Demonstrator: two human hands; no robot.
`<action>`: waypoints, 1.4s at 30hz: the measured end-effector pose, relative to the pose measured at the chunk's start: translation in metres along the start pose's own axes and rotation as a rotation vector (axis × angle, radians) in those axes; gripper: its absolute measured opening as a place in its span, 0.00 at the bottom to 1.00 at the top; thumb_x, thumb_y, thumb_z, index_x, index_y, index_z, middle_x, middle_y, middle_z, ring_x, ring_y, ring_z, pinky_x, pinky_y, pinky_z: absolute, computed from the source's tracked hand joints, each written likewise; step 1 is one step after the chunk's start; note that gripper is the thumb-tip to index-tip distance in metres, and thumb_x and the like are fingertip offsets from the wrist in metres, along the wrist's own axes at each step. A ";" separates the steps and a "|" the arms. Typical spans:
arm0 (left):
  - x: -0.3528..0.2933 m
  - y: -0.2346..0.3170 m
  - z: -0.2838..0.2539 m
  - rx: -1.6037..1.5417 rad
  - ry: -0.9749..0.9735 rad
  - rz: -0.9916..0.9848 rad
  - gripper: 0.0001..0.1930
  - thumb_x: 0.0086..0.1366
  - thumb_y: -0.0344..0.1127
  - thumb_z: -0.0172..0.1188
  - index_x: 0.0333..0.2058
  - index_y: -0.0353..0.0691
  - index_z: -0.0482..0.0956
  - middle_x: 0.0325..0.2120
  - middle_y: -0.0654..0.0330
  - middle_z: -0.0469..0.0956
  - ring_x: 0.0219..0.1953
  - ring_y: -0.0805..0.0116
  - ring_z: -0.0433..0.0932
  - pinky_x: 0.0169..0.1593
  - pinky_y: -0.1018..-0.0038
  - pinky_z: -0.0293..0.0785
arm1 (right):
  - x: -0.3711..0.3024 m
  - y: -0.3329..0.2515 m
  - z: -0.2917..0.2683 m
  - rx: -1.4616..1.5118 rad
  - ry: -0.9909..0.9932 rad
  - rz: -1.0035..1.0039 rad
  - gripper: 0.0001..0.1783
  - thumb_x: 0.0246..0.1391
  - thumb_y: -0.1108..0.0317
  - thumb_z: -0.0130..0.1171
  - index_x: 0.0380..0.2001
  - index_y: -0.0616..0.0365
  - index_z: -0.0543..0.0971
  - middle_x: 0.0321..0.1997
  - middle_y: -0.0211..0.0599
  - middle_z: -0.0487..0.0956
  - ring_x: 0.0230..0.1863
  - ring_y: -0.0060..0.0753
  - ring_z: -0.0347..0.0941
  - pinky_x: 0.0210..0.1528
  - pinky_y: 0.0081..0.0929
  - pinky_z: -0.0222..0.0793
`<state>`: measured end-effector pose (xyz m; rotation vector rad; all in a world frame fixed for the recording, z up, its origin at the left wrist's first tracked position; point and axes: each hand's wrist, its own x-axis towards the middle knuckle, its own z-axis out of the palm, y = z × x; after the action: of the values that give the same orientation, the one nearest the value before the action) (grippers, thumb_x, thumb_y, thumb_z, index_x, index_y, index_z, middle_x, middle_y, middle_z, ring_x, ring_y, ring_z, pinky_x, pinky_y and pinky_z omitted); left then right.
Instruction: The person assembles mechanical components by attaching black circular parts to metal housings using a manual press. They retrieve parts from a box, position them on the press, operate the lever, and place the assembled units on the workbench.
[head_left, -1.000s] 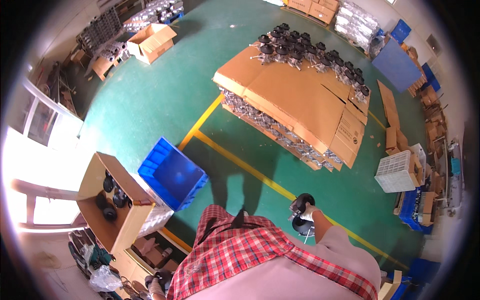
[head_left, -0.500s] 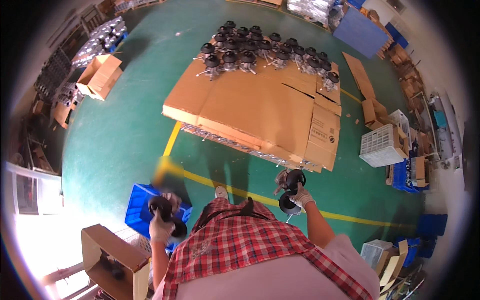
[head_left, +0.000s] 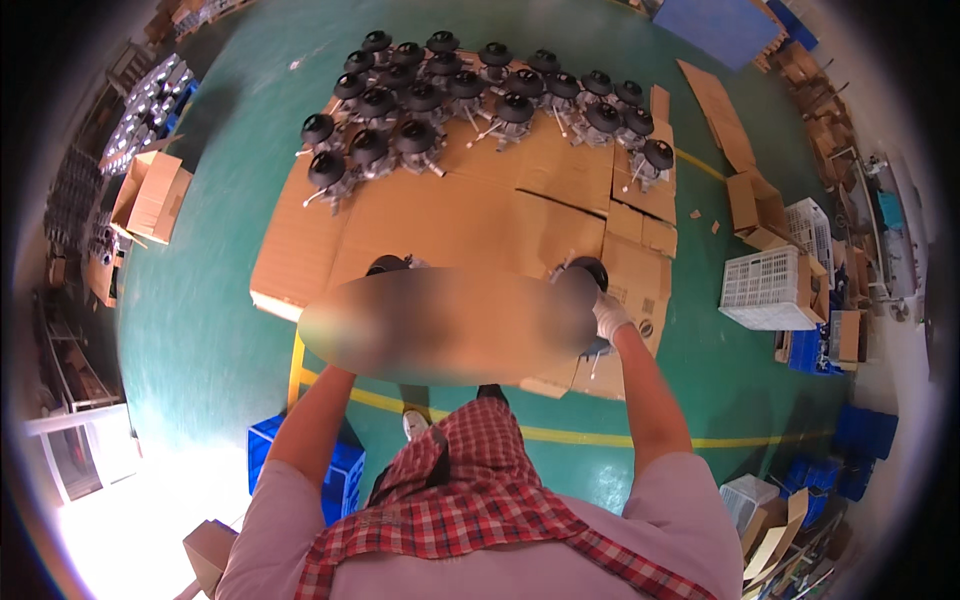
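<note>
My right hand (head_left: 611, 318), in a pale glove, grips a metal part with a black round cap (head_left: 588, 270) over the near right part of a cardboard-covered stack (head_left: 460, 215). Below that hand a second metal piece partly shows. My left forearm (head_left: 318, 415) reaches toward the stack's near left edge. A blurred patch hides my left hand and whatever it may hold. Just beyond the patch another black round cap (head_left: 388, 265) shows in part. Several like metal parts with black caps (head_left: 415, 137) stand upright along the far side of the cardboard.
A blue crate (head_left: 343, 480) stands on the floor at my near left, by a cardboard box (head_left: 210, 550). White plastic crates (head_left: 765, 290) and boxes line the right. An open carton (head_left: 160, 195) sits at far left. Yellow lines (head_left: 560, 437) cross the green floor.
I have moved forward to the stack. Both arms have swung in from my sides over its near part, carrying the right hand's black-capped parts. The left hand has gone behind the blur.
</note>
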<state>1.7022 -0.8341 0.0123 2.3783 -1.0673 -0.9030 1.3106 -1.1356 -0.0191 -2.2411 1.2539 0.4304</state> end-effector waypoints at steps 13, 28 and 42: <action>0.320 0.208 0.070 -0.122 0.098 -0.209 0.45 0.52 0.46 0.67 0.66 0.34 0.61 0.52 0.40 0.78 0.57 0.47 0.76 0.59 0.64 0.73 | 0.346 -0.030 -0.189 -0.150 0.096 0.033 0.44 0.53 0.59 0.61 0.71 0.43 0.56 0.59 0.47 0.77 0.60 0.51 0.73 0.59 0.44 0.71; 0.354 0.263 0.143 -0.427 0.326 -0.247 0.43 0.62 0.35 0.54 0.72 0.55 0.42 0.53 0.40 0.76 0.54 0.41 0.78 0.57 0.57 0.72 | 0.441 0.198 -0.116 0.201 0.496 0.109 0.18 0.58 0.69 0.55 0.51 0.62 0.76 0.45 0.51 0.84 0.48 0.42 0.81 0.52 0.35 0.73; 0.374 0.316 0.165 -0.965 0.532 -0.273 0.27 0.67 0.39 0.59 0.61 0.42 0.60 0.56 0.47 0.70 0.56 0.56 0.71 0.60 0.63 0.66 | 0.405 0.078 -0.170 0.337 0.401 0.195 0.20 0.62 0.64 0.54 0.52 0.66 0.74 0.53 0.55 0.79 0.55 0.53 0.75 0.55 0.39 0.70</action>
<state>1.6128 -1.3345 -0.0775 1.7529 -0.0372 -0.5927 1.4565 -1.5472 -0.1113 -1.9781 1.6180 -0.1677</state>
